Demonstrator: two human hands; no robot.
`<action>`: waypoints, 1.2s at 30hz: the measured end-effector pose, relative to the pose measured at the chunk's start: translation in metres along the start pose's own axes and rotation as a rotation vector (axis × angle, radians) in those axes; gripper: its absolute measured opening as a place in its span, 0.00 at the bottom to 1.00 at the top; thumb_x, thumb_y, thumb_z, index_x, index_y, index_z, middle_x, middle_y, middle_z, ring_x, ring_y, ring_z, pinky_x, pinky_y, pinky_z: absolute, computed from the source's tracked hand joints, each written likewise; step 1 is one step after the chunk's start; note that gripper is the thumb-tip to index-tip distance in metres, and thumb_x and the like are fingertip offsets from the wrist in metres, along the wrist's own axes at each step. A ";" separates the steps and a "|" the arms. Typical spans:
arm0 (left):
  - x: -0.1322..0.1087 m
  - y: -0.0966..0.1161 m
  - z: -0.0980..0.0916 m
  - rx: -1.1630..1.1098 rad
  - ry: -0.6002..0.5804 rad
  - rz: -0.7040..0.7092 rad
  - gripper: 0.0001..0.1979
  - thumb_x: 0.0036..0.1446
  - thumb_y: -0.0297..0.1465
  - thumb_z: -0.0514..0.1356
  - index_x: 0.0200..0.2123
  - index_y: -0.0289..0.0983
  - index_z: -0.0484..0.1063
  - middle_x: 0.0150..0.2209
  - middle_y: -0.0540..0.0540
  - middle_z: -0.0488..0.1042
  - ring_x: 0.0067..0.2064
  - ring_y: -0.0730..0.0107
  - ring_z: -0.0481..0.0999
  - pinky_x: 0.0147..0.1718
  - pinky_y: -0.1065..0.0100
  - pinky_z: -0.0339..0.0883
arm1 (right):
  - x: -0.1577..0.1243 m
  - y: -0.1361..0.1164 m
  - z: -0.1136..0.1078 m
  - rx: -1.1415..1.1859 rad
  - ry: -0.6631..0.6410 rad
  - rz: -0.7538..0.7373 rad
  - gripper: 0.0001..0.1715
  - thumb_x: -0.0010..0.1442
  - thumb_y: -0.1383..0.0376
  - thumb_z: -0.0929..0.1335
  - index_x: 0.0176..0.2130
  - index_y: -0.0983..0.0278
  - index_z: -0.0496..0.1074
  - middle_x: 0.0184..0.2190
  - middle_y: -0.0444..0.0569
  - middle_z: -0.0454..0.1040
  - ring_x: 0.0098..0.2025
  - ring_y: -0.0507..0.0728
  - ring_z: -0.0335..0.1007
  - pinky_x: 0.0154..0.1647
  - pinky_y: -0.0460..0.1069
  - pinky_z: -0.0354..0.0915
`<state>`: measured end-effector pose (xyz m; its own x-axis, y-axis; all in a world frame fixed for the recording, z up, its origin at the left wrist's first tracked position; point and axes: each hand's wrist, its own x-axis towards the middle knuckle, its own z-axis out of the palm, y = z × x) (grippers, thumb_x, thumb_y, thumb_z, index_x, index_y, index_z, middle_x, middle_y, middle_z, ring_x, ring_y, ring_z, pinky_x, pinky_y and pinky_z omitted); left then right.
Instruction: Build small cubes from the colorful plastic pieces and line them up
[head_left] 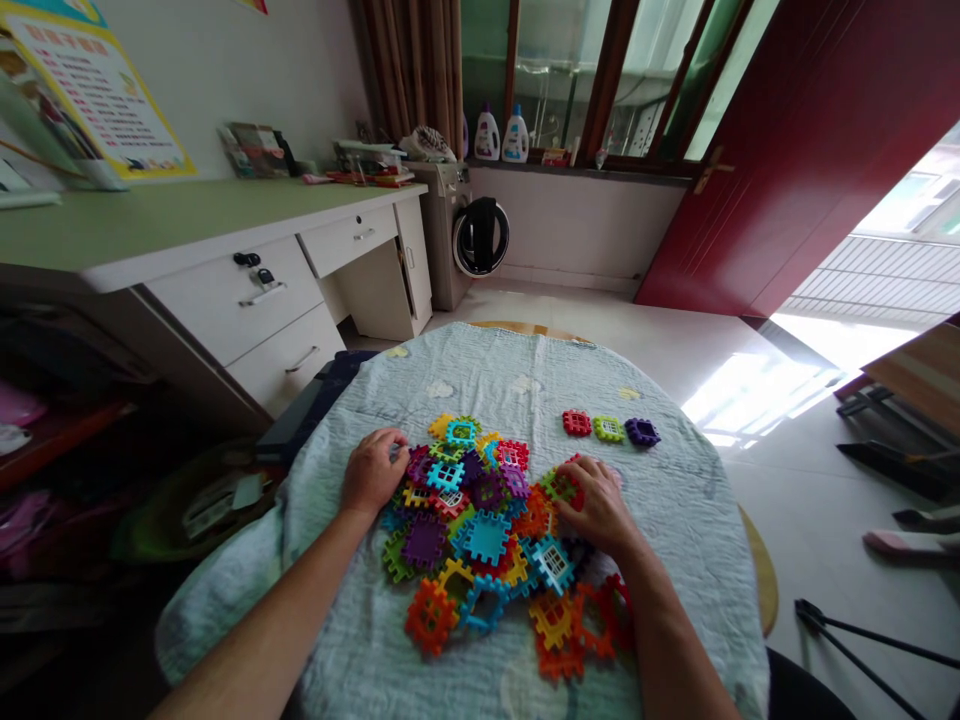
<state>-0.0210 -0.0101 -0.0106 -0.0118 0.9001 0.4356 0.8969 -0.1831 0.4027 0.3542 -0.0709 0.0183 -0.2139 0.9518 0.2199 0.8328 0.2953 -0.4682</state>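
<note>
A heap of colourful plastic interlocking building tiles (pixel 486 538) lies on the cloth in front of me. My left hand (pixel 373 468) rests at the heap's left edge, thumb and forefinger apart, fingertips close to the purple tiles; its other fingers are partly hidden. On the right side, my right hand (pixel 600 503) curls its fingers over a green and red tile (pixel 562 486), and the palm side is hidden. Beyond this hand lie a red tile (pixel 577 423), a lime tile (pixel 608 429) and a dark purple tile (pixel 643 432) in a row.
A pale blue cloth (pixel 480 375) covers the round table. To the left stands a desk (pixel 225 220) with drawers. A washing machine (pixel 444 235) is by the window, a red door (pixel 750 170) to the right. Black tripod-like legs (pixel 847 625) stand at lower right.
</note>
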 end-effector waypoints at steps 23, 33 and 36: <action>0.000 -0.002 0.001 0.009 -0.006 0.008 0.08 0.54 0.33 0.53 0.32 0.38 0.71 0.43 0.40 0.77 0.48 0.55 0.75 0.53 0.56 0.66 | -0.001 0.005 -0.001 0.027 -0.025 0.028 0.25 0.47 0.56 0.75 0.46 0.58 0.73 0.42 0.51 0.71 0.47 0.62 0.64 0.50 0.58 0.61; 0.000 -0.001 0.001 0.015 -0.002 0.005 0.07 0.54 0.33 0.53 0.31 0.39 0.70 0.43 0.40 0.77 0.48 0.55 0.74 0.53 0.56 0.67 | -0.002 0.010 -0.003 0.158 -0.033 0.014 0.11 0.50 0.64 0.69 0.38 0.59 0.72 0.41 0.48 0.68 0.47 0.59 0.64 0.53 0.57 0.60; 0.001 -0.001 0.001 0.015 -0.001 0.004 0.07 0.54 0.33 0.53 0.31 0.39 0.70 0.42 0.41 0.77 0.48 0.56 0.74 0.53 0.56 0.67 | -0.002 0.010 -0.003 0.166 -0.015 0.019 0.19 0.50 0.63 0.70 0.44 0.60 0.71 0.44 0.49 0.68 0.49 0.60 0.64 0.55 0.58 0.60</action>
<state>-0.0214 -0.0092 -0.0110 -0.0074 0.8999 0.4361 0.9035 -0.1809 0.3886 0.3648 -0.0705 0.0156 -0.2070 0.9582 0.1975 0.7410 0.2854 -0.6078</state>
